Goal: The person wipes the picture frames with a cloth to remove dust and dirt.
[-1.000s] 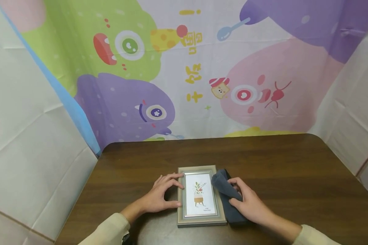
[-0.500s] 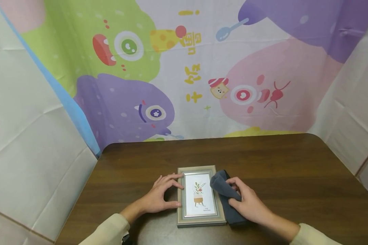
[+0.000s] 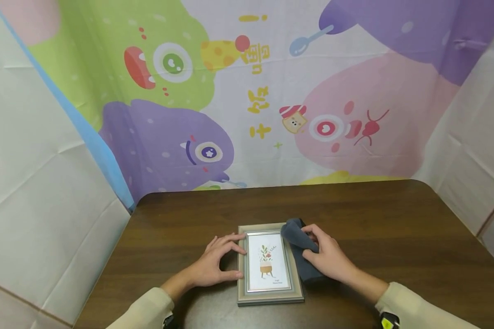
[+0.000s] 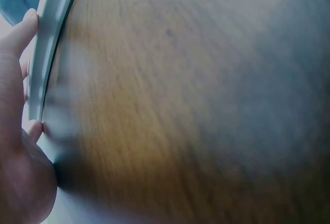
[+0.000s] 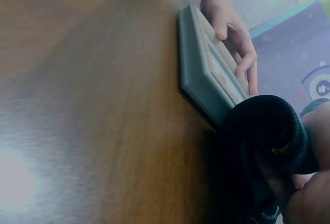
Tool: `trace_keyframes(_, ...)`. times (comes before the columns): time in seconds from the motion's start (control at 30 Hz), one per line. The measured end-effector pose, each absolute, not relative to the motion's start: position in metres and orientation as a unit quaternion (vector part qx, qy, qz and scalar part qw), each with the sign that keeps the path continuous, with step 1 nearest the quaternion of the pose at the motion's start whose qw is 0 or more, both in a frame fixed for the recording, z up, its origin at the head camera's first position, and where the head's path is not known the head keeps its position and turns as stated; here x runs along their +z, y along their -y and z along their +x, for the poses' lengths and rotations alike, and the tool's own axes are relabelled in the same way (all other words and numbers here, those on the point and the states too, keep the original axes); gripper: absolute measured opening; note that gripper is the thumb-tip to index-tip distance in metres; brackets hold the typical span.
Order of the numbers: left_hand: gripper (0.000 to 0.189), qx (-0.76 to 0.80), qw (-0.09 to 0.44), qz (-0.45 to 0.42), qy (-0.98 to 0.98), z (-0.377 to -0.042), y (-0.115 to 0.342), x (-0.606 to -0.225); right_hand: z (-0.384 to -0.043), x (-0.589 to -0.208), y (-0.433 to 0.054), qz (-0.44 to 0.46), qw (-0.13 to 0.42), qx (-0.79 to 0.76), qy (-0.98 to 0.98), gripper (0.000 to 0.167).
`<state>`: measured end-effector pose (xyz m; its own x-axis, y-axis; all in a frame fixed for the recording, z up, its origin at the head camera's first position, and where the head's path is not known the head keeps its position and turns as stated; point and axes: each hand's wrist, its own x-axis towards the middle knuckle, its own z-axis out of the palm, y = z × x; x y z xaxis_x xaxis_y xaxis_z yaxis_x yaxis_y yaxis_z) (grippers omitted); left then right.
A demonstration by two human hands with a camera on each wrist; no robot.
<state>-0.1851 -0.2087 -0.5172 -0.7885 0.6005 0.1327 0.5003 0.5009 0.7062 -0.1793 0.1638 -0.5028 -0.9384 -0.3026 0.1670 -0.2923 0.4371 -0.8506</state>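
A picture frame [image 3: 243,292] with a pale beige-silver border lies face up on the brown wooden table; its picture [image 3: 267,269] is a potted plant on legs. Along the frame's left border, my left hand [image 3: 216,262] rests with thumb and fingertips spread apart. In the left wrist view, fingertips of that hand [image 4: 20,147] touch the frame's edge [image 4: 47,44]. My right hand [image 3: 329,256] grips a folded dark grey-blue cloth [image 3: 298,237] over the right border. The right wrist view shows the rolled cloth [image 5: 268,126] close against the frame's corner, hiding part of it.
The brown wooden table [image 3: 181,210] extends around the frame on all sides. A curtain with cartoon monsters [image 3: 169,141] hangs behind the far edge, and pale panels [image 3: 45,183] stand to the left and right.
My right hand has moved slightly up and left with the cloth, which now covers the frame's upper right corner. The left hand and the frame stay in place.
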Motion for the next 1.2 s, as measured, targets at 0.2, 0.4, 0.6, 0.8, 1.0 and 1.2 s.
trace_keyframes(0.2, 0.042, 0.382, 0.063, 0.318, -0.865, -0.186, 0.210, -0.520, -0.187, -0.488, -0.156, -0.134, 0.035, -0.491, -0.860, 0.051)
trace_keyframes(0.4, 0.042, 0.380, 0.064, 0.317, -0.867, -0.187, 0.211, -0.520, -0.203, -0.487, -0.155, -0.132, 0.035, -0.483, -0.865, 0.050)
trace_keyframes(0.6, 0.043, 0.378, 0.062, 0.319, -0.867, -0.188, 0.210, -0.520, -0.220, -0.488, -0.154, -0.123, 0.028, -0.474, -0.872, 0.050)
trace_keyframes(0.8, 0.043, 0.378, 0.059, 0.327, -0.864, -0.188, 0.209, -0.521, -0.227, -0.491, -0.155, -0.132, 0.009, -0.466, -0.875, 0.050)
trace_keyframes(1.0, 0.043, 0.380, 0.056, 0.325, -0.864, -0.188, 0.209, -0.520, -0.223, -0.490, -0.156, -0.134, 0.020, -0.460, -0.878, 0.051)
trace_keyframes(1.2, 0.042, 0.380, 0.058, 0.322, -0.865, -0.187, 0.210, -0.520, -0.216, -0.489, -0.154, -0.128, 0.032, -0.460, -0.878, 0.051)
